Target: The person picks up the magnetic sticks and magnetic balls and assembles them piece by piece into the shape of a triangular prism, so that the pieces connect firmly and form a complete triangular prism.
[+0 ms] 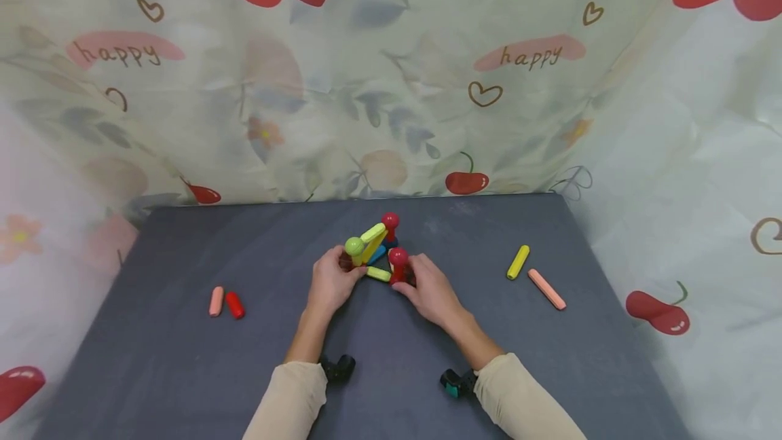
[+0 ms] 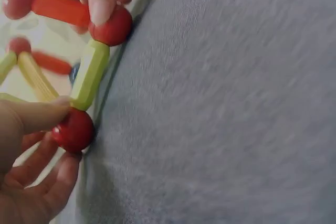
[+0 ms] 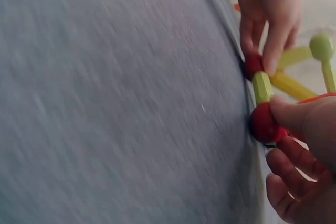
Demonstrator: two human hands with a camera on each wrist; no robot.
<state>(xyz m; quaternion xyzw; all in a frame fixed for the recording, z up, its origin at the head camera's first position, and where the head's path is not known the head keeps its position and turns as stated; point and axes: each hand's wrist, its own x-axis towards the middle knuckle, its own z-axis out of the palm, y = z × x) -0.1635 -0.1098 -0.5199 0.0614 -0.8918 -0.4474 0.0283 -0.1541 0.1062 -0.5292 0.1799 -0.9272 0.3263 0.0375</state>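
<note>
A frame of magnetic sticks and balls stands on the dark table between my hands. My left hand (image 1: 328, 282) pinches a red ball (image 2: 74, 130) at its near left corner. At the near right corner my right hand (image 1: 432, 290) grips another red ball (image 2: 114, 26). A short yellow-green stick (image 1: 378, 273) joins these two balls. Above the left corner sits a green ball (image 1: 354, 246); above the right, an upper red ball (image 1: 398, 257) tops a red stick (image 2: 60, 10). Farther back are another red ball (image 1: 390, 221), a slanting yellow stick (image 1: 375, 248) and a blue stick (image 1: 376, 254).
Left on the table lie a pink stick (image 1: 216, 301) and a loose red stick (image 1: 235, 305). To the right are a loose yellow stick (image 1: 518, 262) and a longer pink stick (image 1: 546, 288). A patterned cloth (image 1: 342, 121) hangs behind the table (image 1: 183, 372).
</note>
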